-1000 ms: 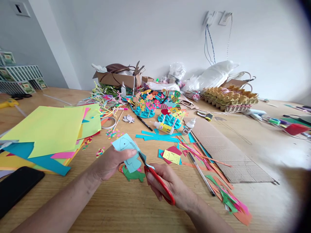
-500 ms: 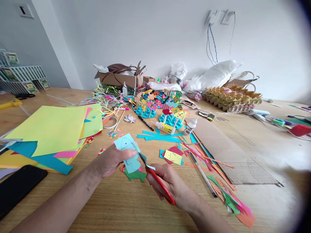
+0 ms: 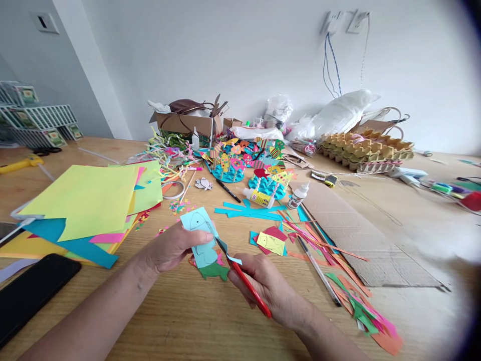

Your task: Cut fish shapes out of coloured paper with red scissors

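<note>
My left hand [image 3: 175,245] pinches a light blue paper card [image 3: 201,253] with a fish outline drawn on it, thumb on top. Red-handled scissors [image 3: 250,291] are in my right hand [image 3: 265,283], their blades at the card's right edge. A narrow blue strip [image 3: 235,259] curls away from the cut beside the blades. On the table below the card lies a green paper fish [image 3: 214,271], partly covered by it. Right of the scissors, a yellow card with a drawn fish [image 3: 270,243] rests on red and blue paper pieces.
Coloured paper sheets [image 3: 97,200] and a black phone [image 3: 33,296] lie left. Glue bottles [image 3: 298,195], blue strips [image 3: 248,210] and paper fish on blue stands [image 3: 229,174] are ahead. To the right are a pen [image 3: 319,271], paper scraps [image 3: 361,311] and a cardboard sheet [image 3: 356,240].
The view has shifted slightly, so the table things sit a little further right. Both hands keep their holds on the card and scissors; the blades remain at the card's edge.
</note>
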Action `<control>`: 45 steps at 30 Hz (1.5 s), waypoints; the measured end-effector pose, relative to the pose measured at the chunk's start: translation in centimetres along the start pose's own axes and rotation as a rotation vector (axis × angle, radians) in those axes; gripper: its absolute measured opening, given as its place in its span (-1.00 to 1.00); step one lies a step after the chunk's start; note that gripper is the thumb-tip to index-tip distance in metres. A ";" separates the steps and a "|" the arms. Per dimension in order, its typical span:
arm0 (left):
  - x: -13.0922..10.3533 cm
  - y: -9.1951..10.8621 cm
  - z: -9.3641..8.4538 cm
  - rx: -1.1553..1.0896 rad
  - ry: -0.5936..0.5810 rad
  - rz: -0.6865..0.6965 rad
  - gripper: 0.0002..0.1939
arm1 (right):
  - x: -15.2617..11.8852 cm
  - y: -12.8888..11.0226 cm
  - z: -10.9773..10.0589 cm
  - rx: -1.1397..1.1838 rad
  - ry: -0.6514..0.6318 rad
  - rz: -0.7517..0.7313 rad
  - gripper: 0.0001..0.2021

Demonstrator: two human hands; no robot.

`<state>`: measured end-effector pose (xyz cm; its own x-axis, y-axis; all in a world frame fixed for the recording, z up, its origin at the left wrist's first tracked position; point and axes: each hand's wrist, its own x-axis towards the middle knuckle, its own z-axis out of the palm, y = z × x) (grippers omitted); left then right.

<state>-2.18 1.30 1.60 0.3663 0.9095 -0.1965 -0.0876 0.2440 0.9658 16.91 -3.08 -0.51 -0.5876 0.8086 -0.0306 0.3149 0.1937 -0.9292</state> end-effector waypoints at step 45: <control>-0.5 -1.7 2.4 0.132 0.029 0.081 -0.71 | 0.4 1.4 1.3 0.298 0.113 0.046 -0.51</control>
<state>-0.01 -0.36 0.45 0.3355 0.9344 -0.1199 0.0076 0.1246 0.9922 16.11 -3.21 -2.26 -0.4863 0.8723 -0.0500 0.0976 -0.0026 -0.9952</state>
